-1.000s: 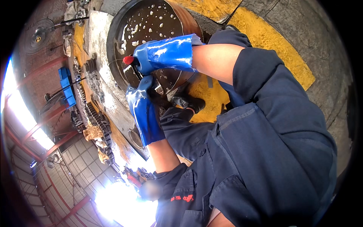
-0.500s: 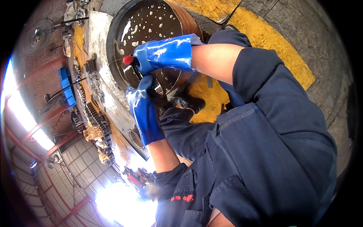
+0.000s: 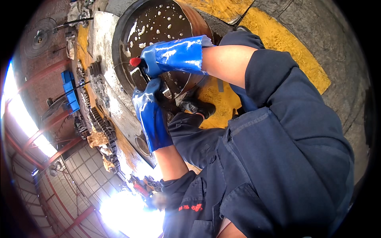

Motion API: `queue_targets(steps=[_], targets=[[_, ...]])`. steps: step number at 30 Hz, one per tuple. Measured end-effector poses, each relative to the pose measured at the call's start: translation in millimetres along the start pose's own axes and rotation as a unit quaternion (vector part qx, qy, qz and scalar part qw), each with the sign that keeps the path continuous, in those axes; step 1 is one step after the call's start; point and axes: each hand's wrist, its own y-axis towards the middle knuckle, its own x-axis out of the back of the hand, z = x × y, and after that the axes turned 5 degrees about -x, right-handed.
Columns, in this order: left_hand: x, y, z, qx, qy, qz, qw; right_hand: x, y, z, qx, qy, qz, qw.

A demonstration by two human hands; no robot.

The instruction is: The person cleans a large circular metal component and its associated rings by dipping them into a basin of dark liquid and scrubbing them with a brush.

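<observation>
Both my hands wear glossy blue rubber gloves and meet over the near side of a round drum [image 3: 119, 37] of brown, foamy liquid. My right hand [image 3: 150, 61] is closed around a tool with a red handle end [image 3: 135, 62]; its kind is hidden by the glove. Just below, my left hand [image 3: 147, 90] is closed, its fingers up against the right hand. A shiny metal piece [image 3: 167, 93] shows beside the left fingers. What the left fingers grip is hidden.
Left of the drum runs a worn metal-topped bench [image 3: 104, 37] with chain-like metal parts [image 3: 101, 121] along it. Blue bins [image 3: 70, 91] and a fan [image 3: 40, 38] stand beyond. Yellow floor plates [image 3: 283, 51] lie to the right, and my dark boot [image 3: 198, 106] is beside the drum.
The red handle end has tilted and shifted very slightly, along with my right hand. My left hand stays in nearly the same place.
</observation>
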Motion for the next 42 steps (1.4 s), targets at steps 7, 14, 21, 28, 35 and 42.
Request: queue_targets(steps=[7,14,21,28,35,42], targets=[[9.8,14.1,-43.5,0.217,-0.32,-0.06,0.92,1.0,0.4,-3.1,0.0,0.0,0.005,1.0],[10.9,14.8,-44.3,0.208,-0.299,-0.05,0.93,-2.0,3.4,-2.7,-0.007,-0.005,-0.003,1.0],[5.5,5.0,-14.0,0.079,-0.08,0.017,0.993,-3.3,2.9,-6.8,0.001,0.002,-0.016,1.0],[4.7,10.5,-19.3,0.236,-0.275,-0.027,0.932,-3.9,5.0,-6.5,0.003,0.001,-0.004,1.0],[2.0,4.2,-10.3,0.057,-0.097,-0.009,0.994,-4.6,4.8,-4.5,0.001,-0.008,-0.013,1.0],[5.1,5.7,-13.2,0.023,-0.025,0.02,0.999,-0.3,-0.4,-1.9,0.0,-0.004,-0.022,1.0]])
